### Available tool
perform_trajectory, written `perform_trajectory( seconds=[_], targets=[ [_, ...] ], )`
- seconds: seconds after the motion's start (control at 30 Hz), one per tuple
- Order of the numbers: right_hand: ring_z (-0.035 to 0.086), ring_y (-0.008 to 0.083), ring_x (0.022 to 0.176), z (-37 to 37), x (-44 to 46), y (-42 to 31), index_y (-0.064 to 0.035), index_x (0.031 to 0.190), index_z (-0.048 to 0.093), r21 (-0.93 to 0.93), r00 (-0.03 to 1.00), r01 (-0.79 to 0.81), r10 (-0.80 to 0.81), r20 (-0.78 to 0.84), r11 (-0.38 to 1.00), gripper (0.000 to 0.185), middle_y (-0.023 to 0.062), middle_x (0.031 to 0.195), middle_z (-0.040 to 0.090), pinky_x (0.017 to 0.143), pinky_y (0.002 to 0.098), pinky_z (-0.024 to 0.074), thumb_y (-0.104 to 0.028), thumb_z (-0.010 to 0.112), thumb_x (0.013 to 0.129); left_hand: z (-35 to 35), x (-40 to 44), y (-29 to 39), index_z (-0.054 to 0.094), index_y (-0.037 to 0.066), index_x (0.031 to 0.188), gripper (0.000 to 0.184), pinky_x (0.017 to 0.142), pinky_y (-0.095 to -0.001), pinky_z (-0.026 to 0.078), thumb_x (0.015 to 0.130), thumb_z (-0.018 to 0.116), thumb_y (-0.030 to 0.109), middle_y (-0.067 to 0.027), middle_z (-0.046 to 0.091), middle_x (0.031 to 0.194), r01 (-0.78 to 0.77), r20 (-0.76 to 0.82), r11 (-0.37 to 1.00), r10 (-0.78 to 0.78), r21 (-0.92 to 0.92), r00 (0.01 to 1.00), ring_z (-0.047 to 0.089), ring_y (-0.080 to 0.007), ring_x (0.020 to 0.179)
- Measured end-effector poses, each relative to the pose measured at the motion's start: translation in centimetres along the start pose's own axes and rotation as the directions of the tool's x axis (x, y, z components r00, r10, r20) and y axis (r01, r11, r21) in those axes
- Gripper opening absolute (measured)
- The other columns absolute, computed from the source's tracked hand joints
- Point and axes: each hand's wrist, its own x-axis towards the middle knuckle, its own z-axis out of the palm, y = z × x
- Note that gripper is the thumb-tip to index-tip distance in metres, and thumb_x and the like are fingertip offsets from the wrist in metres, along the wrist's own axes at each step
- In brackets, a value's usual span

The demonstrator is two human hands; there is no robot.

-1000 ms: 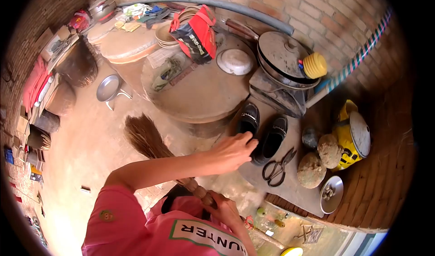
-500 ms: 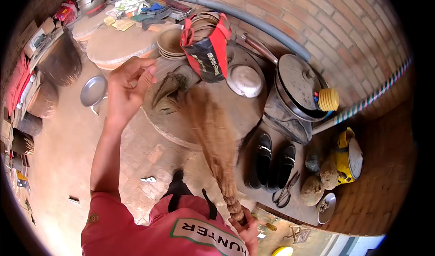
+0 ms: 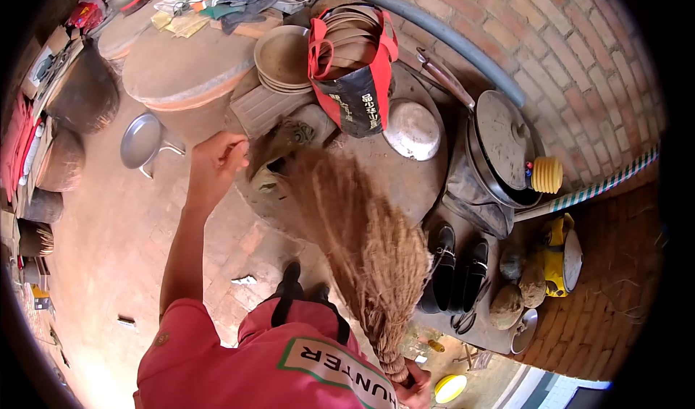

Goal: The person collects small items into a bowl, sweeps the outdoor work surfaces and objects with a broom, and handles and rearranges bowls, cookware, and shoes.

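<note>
A straw broom (image 3: 362,242) is gripped near its bound handle end by my right hand (image 3: 411,384), low in the view. Its bristles fan up and left over a round lid-like slab (image 3: 362,170), blurred at their tips. My left hand (image 3: 219,161) hangs in the air left of the slab, fingers curled in, with nothing visible in them. Just right of that hand, a dark greenish cloth (image 3: 279,152) lies on the slab, partly behind the bristles. Also on the slab stand a red and black bag (image 3: 355,98) full of bowls, stacked bowls (image 3: 284,61) and a metal basin (image 3: 411,129).
To the right are a lidded pan (image 3: 499,137), black shoes (image 3: 456,268), scissors (image 3: 470,315), stones (image 3: 507,306) and a yellow bag (image 3: 557,257). A small pan (image 3: 142,141) lies at left, near a large covered jar (image 3: 184,69). A brick wall (image 3: 579,83) curves behind.
The broom has swung, its bristles now spread wider and nearer the shoes. My left hand has lowered slightly, with its fingers drawn in tighter. The whole view has shifted a little.
</note>
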Motion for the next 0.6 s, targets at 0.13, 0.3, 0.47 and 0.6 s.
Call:
perform_trajectory(
  seconds=[0.13,0.3,0.47,0.6],
  targets=[
    [0.057,0.0139,0.091,-0.9,0.0,-2.7,0.0071,0.114,0.061,0.104,0.995,-0.092,0.086,0.059,0.990,0.034,0.0082,0.104,0.061,0.080,0.0249,0.0459,0.011,0.065,0.081,-0.4,-2.9,-1.5,0.066,-0.003,0.100,0.011,0.060,-0.0243,0.053,0.095,0.061,0.005,-0.0051,0.066,0.081,0.145,-0.069,0.985,-0.152,-0.095,0.986,0.067,-0.0120,0.069],
    [0.055,0.0122,0.088,-6.2,0.2,-2.2,0.0087,0.117,0.059,0.050,0.960,-0.022,0.007,0.281,0.998,0.044,0.0064,0.100,0.060,0.078,0.0238,0.0454,0.014,0.069,0.075,-0.4,-6.6,-1.7,0.066,-0.004,0.101,0.012,0.059,-0.0253,0.054,0.095,0.060,0.004,-0.0065,0.067,0.083,0.212,-0.031,0.975,-0.214,-0.071,0.976,0.069,-0.0148,0.069],
    [0.063,0.0124,0.074,-6.8,1.4,-9.2,0.0061,0.115,0.061,-0.250,0.865,0.456,-0.359,0.350,0.854,0.041,0.0074,0.085,0.067,0.068,0.0247,0.0486,0.006,0.072,0.075,-1.6,-7.7,-1.4,0.066,-0.004,0.100,0.011,0.061,-0.0249,0.054,0.094,0.060,0.002,-0.0065,0.068,0.085,0.185,-0.147,0.977,-0.200,-0.108,0.969,0.068,-0.0135,0.071],
    [0.072,0.0250,0.089,-4.8,3.8,-10.4,0.0064,0.114,0.066,-0.356,0.885,0.437,-0.323,0.336,0.826,0.055,0.0186,0.101,0.071,0.080,0.0315,0.0531,-0.003,0.086,0.063,-5.6,-6.4,-7.4,0.066,-0.001,0.102,0.012,0.071,-0.0251,0.052,0.093,0.059,-0.001,-0.0046,0.068,0.091,0.014,-0.188,0.996,0.002,0.088,0.982,0.064,-0.0082,0.087]
  ],
)
